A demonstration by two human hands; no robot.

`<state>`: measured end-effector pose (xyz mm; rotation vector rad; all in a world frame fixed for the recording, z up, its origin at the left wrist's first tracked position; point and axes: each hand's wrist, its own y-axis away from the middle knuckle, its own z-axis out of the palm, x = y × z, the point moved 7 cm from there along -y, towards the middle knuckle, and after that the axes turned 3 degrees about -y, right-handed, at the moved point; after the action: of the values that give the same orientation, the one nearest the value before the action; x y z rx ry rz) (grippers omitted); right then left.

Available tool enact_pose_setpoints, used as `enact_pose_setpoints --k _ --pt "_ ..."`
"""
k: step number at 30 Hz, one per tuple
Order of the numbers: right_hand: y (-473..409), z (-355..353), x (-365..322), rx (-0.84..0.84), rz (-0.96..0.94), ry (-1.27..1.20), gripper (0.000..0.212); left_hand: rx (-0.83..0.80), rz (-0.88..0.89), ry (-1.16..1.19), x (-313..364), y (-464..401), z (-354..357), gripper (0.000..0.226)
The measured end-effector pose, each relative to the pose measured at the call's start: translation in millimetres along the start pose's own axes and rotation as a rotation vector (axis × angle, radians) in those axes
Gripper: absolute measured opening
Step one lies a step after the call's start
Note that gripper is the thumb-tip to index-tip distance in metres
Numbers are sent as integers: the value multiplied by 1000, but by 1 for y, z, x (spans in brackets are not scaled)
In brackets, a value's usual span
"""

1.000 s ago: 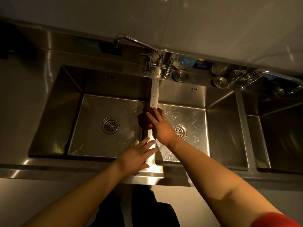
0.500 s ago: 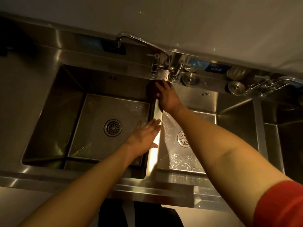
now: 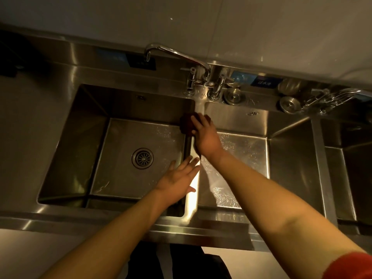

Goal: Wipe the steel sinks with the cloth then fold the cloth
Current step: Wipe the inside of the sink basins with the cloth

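Observation:
A dark reddish cloth [image 3: 184,124] lies over the steel divider [image 3: 192,195] between the left sink [image 3: 84,141] and the middle sink [image 3: 289,154]. My right hand [image 3: 205,136] presses the cloth down on the far part of the divider with straight fingers. My left hand [image 3: 178,181] rests flat on the divider's near part, fingers spread, holding nothing. Both sink floors are wet with droplets. Most of the cloth is hidden under my right hand.
A swivel tap [image 3: 177,57] with two handles stands behind the divider. Steel drain plugs [image 3: 234,96] and a second tap [image 3: 332,97] sit on the back ledge. A third sink [image 3: 354,158] lies at the right. A flat steel counter [image 3: 30,117] spans the left.
My right hand slid the cloth from mid-divider up to the tap base, then back a little toward me. My left hand stayed on the near divider.

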<state>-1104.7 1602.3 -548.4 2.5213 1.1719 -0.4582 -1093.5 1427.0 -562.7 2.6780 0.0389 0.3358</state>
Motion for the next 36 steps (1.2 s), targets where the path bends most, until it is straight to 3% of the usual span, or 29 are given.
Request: enact_pose_setpoints --k 8,12,16,20,26,31,36 --pt "136 39 -31 10 67 -93 62 -49 58 44 10 83 48 81" --pt "189 51 -46 8 119 -89 66 -84 126 -19 7 118 57 66" --pt "229 57 -62 -26 159 -30 81 -54 113 12 -2 148 63 59" --pt "256 59 -86 -19 205 81 76 -93 79 69 -24 175 76 61" --pt "249 59 -135 -3 226 75 76 -78 12 68 -81 218 81 56" --pt "203 69 -199 119 166 -173 84 26 -140 23 -163 249 53 64" --pt "139 83 -241 168 67 -467 60 106 -344 -26 -243 268 17 59"
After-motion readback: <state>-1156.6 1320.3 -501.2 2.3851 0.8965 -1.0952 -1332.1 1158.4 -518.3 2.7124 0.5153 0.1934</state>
